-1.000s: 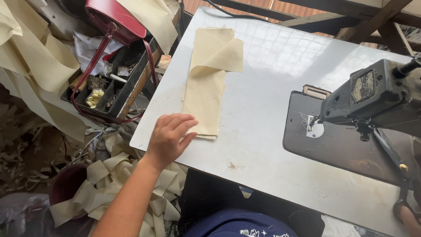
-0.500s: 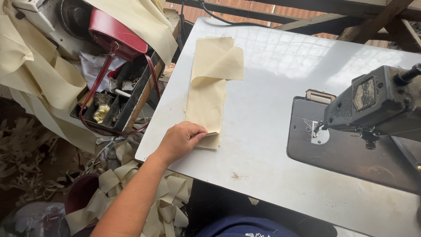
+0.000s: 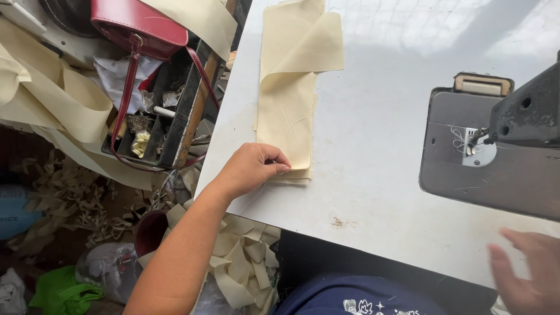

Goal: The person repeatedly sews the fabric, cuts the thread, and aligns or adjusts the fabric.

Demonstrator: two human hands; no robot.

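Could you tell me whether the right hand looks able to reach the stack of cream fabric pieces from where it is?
Probably yes: the right hand hovers blurred at the table's near edge, with bare tabletop between it and the fabric stack.

Left hand [image 3: 252, 169] pinching cream fabric stack [image 3: 289, 116]

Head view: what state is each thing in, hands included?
Left hand: fingers curled, pinching the near corner of the fabric stack.
Right hand: open, blurred, holding nothing, at the table's near edge.
Cream fabric stack: lying flat, top piece folded over at the far end.
Sewing machine: no fabric under its needle.
Red handbag: resting on the tray, strap hanging down.
Black tray: open, holding small parts.
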